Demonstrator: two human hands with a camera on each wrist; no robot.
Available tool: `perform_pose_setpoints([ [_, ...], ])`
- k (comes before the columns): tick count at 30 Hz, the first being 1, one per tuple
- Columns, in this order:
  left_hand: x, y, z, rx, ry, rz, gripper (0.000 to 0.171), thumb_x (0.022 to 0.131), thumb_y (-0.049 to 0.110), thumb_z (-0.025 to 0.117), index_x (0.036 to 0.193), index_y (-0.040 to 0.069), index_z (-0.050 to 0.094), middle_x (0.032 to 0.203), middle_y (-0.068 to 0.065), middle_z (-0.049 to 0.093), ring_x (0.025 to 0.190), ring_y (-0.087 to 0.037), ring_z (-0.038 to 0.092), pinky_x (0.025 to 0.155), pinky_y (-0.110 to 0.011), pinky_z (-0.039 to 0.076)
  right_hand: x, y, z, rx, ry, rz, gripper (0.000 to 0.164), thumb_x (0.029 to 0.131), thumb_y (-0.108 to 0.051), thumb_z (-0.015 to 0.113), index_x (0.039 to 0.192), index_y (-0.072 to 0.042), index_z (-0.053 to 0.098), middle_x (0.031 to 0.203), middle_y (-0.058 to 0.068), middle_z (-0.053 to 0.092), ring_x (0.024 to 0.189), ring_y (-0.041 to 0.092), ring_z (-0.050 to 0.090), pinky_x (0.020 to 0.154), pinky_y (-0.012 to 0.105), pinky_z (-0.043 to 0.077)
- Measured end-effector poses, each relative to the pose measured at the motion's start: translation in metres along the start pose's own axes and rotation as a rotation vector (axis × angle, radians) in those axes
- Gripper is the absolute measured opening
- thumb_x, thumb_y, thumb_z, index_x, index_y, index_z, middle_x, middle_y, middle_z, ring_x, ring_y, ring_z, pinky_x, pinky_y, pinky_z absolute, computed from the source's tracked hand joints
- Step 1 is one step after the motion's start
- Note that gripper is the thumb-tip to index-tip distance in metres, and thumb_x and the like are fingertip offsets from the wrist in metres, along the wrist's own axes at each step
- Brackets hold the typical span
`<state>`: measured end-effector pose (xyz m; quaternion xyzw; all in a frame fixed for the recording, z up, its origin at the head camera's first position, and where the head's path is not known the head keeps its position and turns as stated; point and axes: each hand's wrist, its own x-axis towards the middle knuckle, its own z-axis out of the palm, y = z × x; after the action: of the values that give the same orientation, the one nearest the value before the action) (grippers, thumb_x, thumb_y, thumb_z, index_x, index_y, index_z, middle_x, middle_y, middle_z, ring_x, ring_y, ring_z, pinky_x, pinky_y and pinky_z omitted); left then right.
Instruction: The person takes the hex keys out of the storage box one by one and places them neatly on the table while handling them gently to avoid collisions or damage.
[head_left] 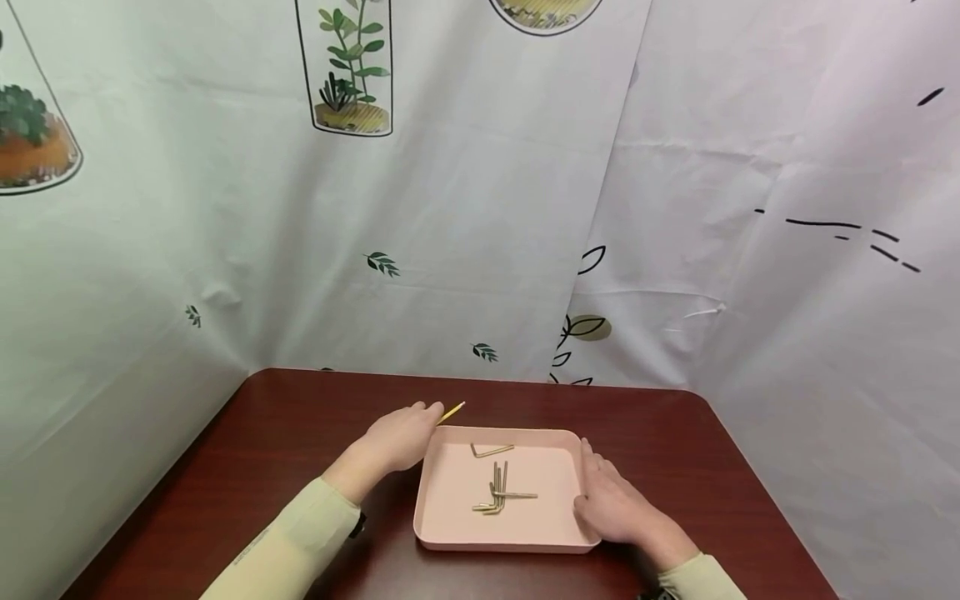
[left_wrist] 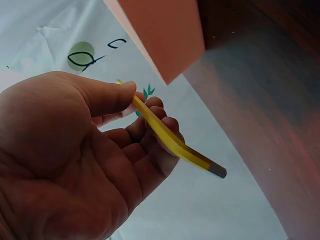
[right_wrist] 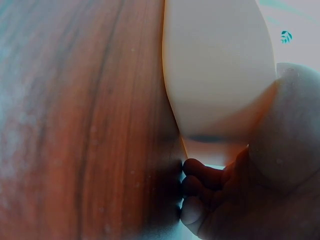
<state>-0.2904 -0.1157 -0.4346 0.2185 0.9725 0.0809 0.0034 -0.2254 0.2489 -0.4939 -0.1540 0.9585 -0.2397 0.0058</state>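
Observation:
A pink tray lies on the table, with several brass-coloured hex keys in it. One hex key sits apart near the far wall; the others form a crossed cluster around the middle. At the tray's far left corner, my left hand pinches a yellow hex key between thumb and fingers. Its bent end with a dark tip sticks out past the fingertips in the left wrist view. My right hand grips the tray's right side, thumb over the rim and fingers low along the outer wall.
The dark red wooden table has rounded far corners. White cloth printed with plants and leaves hangs behind it and along both sides.

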Motion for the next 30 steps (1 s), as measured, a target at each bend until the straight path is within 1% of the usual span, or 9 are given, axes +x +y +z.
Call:
perform_pose_setpoints([
  [2,-0.002,-0.001,-0.001,-0.011,0.002,-0.005,0.010,0.113,0.009,0.063,0.123,0.006,0.062,0.098,-0.012,0.062,0.084,-0.030,0.065,0.073,-0.050,0.057,0.000,0.000,0.000,0.003,0.002,-0.003,0.087,0.094,-0.008,0.061,0.163,0.023,0.020,0.159,0.049,0.038,0.150,0.059,0.041,0.121,0.065,0.039],
  [5,-0.004,-0.002,-0.002,-0.023,0.007,-0.011,0.015,0.113,0.010,0.062,0.127,0.005,0.063,0.100,-0.013,0.063,0.086,-0.030,0.066,0.075,-0.050,0.058,0.001,-0.001,-0.003,-0.003,-0.010,0.014,0.087,0.095,-0.008,0.062,0.164,0.022,0.019,0.161,0.047,0.038,0.152,0.057,0.041,0.122,0.064,0.038],
  [6,-0.005,-0.002,-0.002,-0.026,0.007,-0.015,0.014,0.113,0.010,0.062,0.127,0.005,0.063,0.100,-0.013,0.063,0.086,-0.029,0.066,0.074,-0.050,0.058,0.001,-0.002,-0.004,0.007,-0.019,0.027,0.087,0.095,-0.006,0.062,0.165,0.022,0.018,0.163,0.045,0.037,0.154,0.055,0.039,0.122,0.067,0.037],
  [9,-0.006,-0.004,-0.002,-0.034,0.007,-0.032,0.013,0.113,0.010,0.062,0.125,0.004,0.063,0.099,-0.013,0.063,0.084,-0.028,0.065,0.074,-0.049,0.057,0.001,-0.005,-0.006,-0.008,-0.027,0.040,0.088,0.095,-0.006,0.065,0.165,0.021,0.019,0.165,0.043,0.037,0.155,0.053,0.039,0.122,0.066,0.037],
  [12,-0.008,-0.007,0.000,-0.037,0.009,-0.043,0.010,0.113,0.008,0.063,0.122,0.004,0.062,0.097,-0.013,0.063,0.082,-0.029,0.065,0.072,-0.049,0.057,0.001,-0.006,-0.005,-0.027,-0.025,0.036,0.088,0.095,-0.006,0.066,0.165,0.022,0.019,0.165,0.044,0.036,0.156,0.054,0.039,0.123,0.065,0.037],
  [17,-0.009,-0.012,0.004,-0.043,0.022,-0.049,0.011,0.112,0.005,0.062,0.122,0.001,0.062,0.100,-0.017,0.064,0.084,-0.033,0.068,0.073,-0.051,0.057,0.001,-0.003,-0.002,-0.035,-0.018,0.021,0.088,0.094,-0.005,0.064,0.164,0.023,0.020,0.165,0.045,0.035,0.156,0.056,0.038,0.124,0.066,0.036],
  [21,-0.010,-0.014,0.007,-0.066,0.023,-0.063,0.008,0.111,0.003,0.060,0.118,0.000,0.062,0.098,-0.017,0.063,0.082,-0.033,0.067,0.072,-0.052,0.057,0.000,-0.003,-0.002,-0.041,-0.011,0.009,0.087,0.094,-0.004,0.064,0.163,0.024,0.020,0.164,0.046,0.035,0.155,0.057,0.038,0.123,0.066,0.035],
  [26,-0.010,-0.016,0.010,-0.067,0.013,-0.087,0.010,0.110,0.001,0.059,0.120,-0.001,0.062,0.097,-0.018,0.062,0.080,-0.031,0.065,0.070,-0.051,0.056,0.000,-0.004,-0.003,-0.041,-0.008,0.002,0.086,0.094,-0.005,0.064,0.162,0.025,0.021,0.163,0.046,0.036,0.154,0.057,0.040,0.123,0.066,0.036],
  [30,-0.010,-0.018,0.013,-0.056,0.016,-0.100,0.013,0.109,0.000,0.059,0.121,-0.003,0.062,0.097,-0.019,0.063,0.080,-0.033,0.067,0.070,-0.051,0.057,0.000,-0.004,-0.002,-0.037,-0.013,0.013,0.087,0.094,-0.005,0.064,0.163,0.024,0.021,0.164,0.045,0.037,0.154,0.056,0.040,0.123,0.066,0.037],
])
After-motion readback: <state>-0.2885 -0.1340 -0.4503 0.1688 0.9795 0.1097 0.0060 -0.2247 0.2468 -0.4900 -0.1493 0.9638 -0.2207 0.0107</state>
